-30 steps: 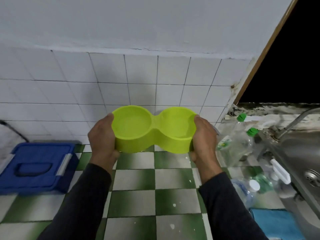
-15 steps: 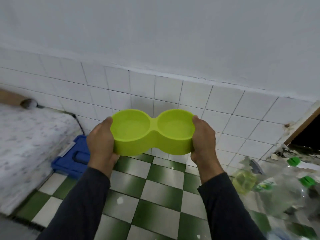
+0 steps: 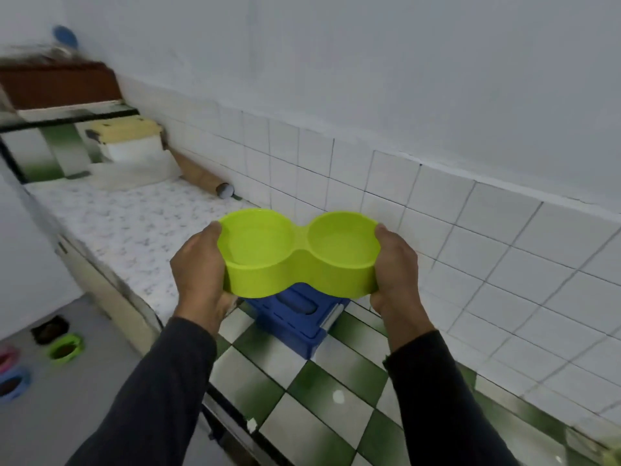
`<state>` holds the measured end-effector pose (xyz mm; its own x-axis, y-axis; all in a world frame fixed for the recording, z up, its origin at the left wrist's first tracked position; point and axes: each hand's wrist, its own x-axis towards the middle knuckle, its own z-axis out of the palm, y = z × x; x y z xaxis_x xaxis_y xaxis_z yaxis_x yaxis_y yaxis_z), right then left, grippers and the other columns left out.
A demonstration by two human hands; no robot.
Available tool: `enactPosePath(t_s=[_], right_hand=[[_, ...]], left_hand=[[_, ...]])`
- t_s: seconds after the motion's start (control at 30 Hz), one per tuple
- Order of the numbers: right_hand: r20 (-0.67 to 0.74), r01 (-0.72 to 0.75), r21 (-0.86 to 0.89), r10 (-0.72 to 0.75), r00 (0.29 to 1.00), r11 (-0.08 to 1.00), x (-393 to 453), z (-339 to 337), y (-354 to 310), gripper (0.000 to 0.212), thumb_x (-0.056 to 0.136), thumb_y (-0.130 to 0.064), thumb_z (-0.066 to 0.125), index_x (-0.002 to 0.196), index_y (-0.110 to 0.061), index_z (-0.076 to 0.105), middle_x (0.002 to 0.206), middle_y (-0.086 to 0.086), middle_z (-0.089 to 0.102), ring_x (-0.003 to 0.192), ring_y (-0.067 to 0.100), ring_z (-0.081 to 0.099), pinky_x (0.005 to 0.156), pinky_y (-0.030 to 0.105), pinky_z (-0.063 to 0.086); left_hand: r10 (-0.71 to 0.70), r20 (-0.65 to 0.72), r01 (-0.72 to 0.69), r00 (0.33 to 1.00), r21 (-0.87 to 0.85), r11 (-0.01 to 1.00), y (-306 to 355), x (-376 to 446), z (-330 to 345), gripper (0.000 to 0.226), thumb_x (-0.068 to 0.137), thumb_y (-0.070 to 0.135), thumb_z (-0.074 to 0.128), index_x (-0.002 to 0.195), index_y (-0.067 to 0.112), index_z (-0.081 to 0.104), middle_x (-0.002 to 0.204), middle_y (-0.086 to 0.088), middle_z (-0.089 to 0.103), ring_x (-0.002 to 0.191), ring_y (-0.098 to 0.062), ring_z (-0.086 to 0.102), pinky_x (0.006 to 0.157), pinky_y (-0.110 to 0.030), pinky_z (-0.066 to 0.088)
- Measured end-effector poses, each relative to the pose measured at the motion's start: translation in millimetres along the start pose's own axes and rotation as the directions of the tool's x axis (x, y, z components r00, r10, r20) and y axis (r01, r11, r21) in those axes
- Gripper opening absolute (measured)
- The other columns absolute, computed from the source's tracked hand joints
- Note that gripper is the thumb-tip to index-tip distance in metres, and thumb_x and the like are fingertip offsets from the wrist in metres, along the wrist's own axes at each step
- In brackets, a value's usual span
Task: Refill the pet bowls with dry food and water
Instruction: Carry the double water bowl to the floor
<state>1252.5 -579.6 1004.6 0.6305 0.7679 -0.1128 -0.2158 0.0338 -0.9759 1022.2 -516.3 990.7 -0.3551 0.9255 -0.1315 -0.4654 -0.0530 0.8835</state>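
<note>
Double bowl [image 3: 299, 255] gripped endwise between both hands' fingers [image 3: 386, 232].

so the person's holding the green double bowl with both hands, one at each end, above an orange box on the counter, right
Not quite: the box is blue, not orange. The head view shows the left hand and right hand gripping the green double bowl, one at each end, above a blue box on the checkered counter.
</note>
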Motion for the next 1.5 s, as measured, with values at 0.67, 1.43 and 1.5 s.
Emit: enactPosePath(t_s=[0.67,1.43,1.5], right_hand=[[0.393,-0.106,-0.125,0.148,0.908,0.986,-99.6,309.2,96.8,0.034,0.099,-0.042,0.059,0.126,-0.022,0.067,0.132,0.001,0.064,0.115,0.025,0.06,0.104,0.048,0.048],[0.76,-0.054,-0.222,0.208,0.615,0.973,-152.6,657.3,203.5,0.012,0.098,-0.033,0.058,0.094,-0.035,0.069,0.115,-0.005,0.069,0.112,0.021,0.063,0.105,0.049,0.048],[0.775,-0.055,-0.238,0.223,0.592,0.97,-153.9,686.5,214.7,0.014,0.098,-0.035,0.057,0.104,-0.033,0.069,0.121,-0.004,0.068,0.114,0.02,0.062,0.106,0.048,0.048]], left_hand=[[0.188,-0.38,-0.201,0.906,0.004,0.98,120.8,131.1,-262.1,0.01,0.092,0.019,0.072,0.084,0.017,0.077,0.075,0.008,0.078,0.065,-0.008,0.072,0.059,-0.027,0.058],[0.269,-0.773,-0.357,0.574,0.06,0.932,211.6,300.9,-460.0,0.009,0.095,0.019,0.072,0.087,0.016,0.075,0.094,-0.004,0.074,0.084,-0.016,0.067,0.077,-0.033,0.055],[0.275,-0.793,-0.369,0.544,0.067,0.927,218.0,318.1,-471.7,0.009,0.095,0.018,0.071,0.087,0.017,0.074,0.091,-0.002,0.074,0.083,-0.015,0.067,0.077,-0.032,0.055]])
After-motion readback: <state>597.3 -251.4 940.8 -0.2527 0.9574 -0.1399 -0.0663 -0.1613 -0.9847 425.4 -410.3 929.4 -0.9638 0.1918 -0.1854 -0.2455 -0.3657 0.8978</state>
